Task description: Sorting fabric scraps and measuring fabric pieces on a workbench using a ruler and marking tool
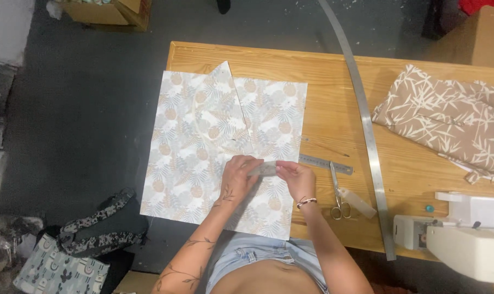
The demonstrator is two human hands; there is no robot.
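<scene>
Left hand: the left hand (237, 173) rests on the printed fabric panel, its fingers (250, 163) curled shut around one end of a small pale strip (263, 170), probably to keep that end taut.
Right hand: the right hand (296, 177) meets it from the other side, fingers pinched closed on the strip's other end; a beaded bracelet (307, 202) sits at the wrist.
Strip: held just above the cloth between both hands, over the near right part of the panel. I can't tell whether it is tape, chalk or a folded scrap.
Fabric panel: a pale leaf-and-pinecone print (195, 147) lies flat, its left side hanging past the worktop edge; a second piece (274, 117) of the same print lies beside or over it on the right.
Tools: a short steel ruler (326, 163) lies just right of the hands, scissors (338, 196) near it, within easy reach. A long curved metal rule (369, 136) runs across the worktop.
Worktop: bare light wood (334, 81). Folded tan cloth with white bamboo leaves (454, 122) sits at the far right, a white sewing machine (459, 234) at the near right corner.
Room: dark grey floor (83, 109), patterned bags (67, 256) down by the person's left, cardboard boxes (108, 11) further off.
</scene>
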